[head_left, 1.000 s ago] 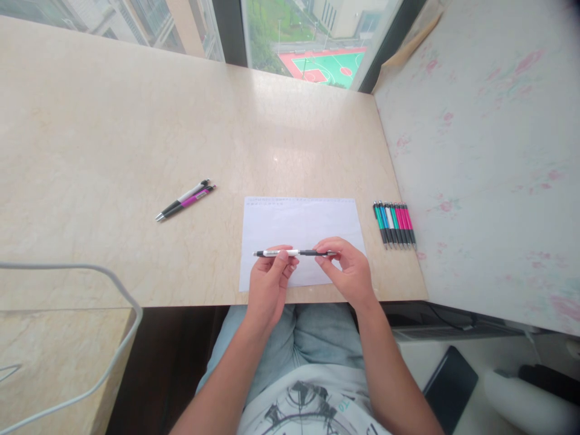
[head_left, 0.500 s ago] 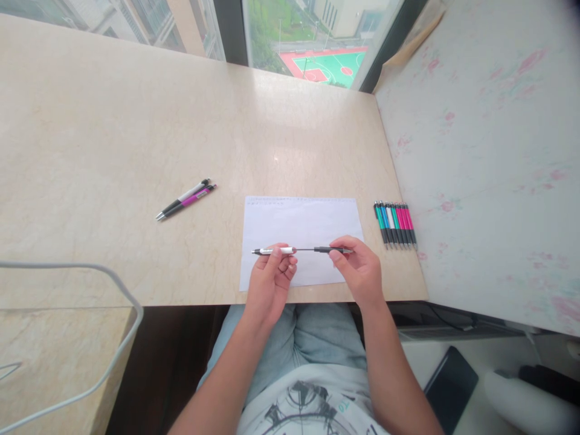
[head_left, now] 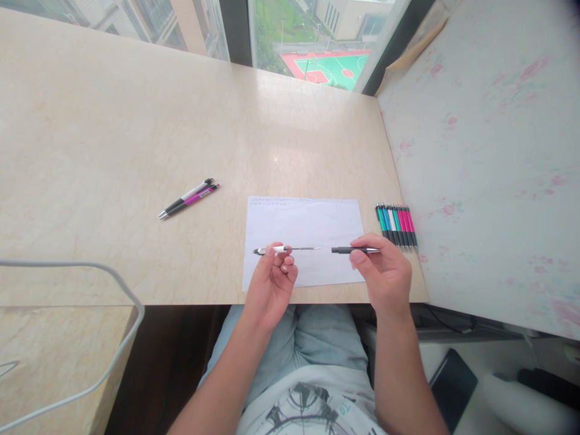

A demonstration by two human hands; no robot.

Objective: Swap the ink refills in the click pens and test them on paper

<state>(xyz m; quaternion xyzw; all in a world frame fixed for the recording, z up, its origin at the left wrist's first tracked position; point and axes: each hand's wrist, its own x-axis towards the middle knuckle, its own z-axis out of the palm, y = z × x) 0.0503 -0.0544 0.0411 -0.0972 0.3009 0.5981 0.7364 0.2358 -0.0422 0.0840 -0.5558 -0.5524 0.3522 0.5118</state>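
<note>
My left hand (head_left: 272, 279) is closed on the white upper barrel (head_left: 280, 249) of a ballpoint pen, its clip end pointing left. A thin dark ink refill (head_left: 306, 248) sticks out of that barrel to the right, its tip bare. Between finger and thumb, my right hand (head_left: 385, 269) pinches the black lower barrel (head_left: 342, 249) of the pen, with the silver tip pointing right. A small gap separates the refill's tip from the black barrel. Both hands are above a sheet of white paper (head_left: 303, 223) with faint lines of writing along its top.
A white-and-black pen (head_left: 188, 194) and a purple-and-black pen (head_left: 196, 198) lie side by side at left. On the right, by the flowered wall, several coloured pens (head_left: 397, 225) lie in a row. A grey cable (head_left: 122, 287) loops over the desk's lower left. Behind the desk is a window.
My right hand has moved right with the black lower barrel, drawing it fully off the refill, whose tip now shows. My left hand has stayed almost in place.
</note>
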